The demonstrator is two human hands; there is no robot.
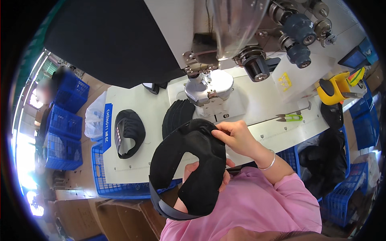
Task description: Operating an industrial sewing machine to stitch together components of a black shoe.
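I hold a black cap point(193, 160) with a grey-lined brim in front of my chest. My left hand point(193, 172) is inside the cap, gripping it from below, mostly hidden by the fabric. My right hand point(235, 134) pinches the cap's upper edge near the back opening. A stack of black cap pieces point(177, 114) lies on the white sewing table point(249, 100) just left of the sewing machine head point(207, 88). Another black cap point(128, 132) rests on the table's left part.
Green-handled thread snips point(291, 117) lie on the table at right, a yellow tool holder point(335, 88) beyond them. Blue plastic crates point(64, 128) stack at far left, another blue crate point(120, 186) below the table, more at right with dark fabric point(325, 160). A person sits far left.
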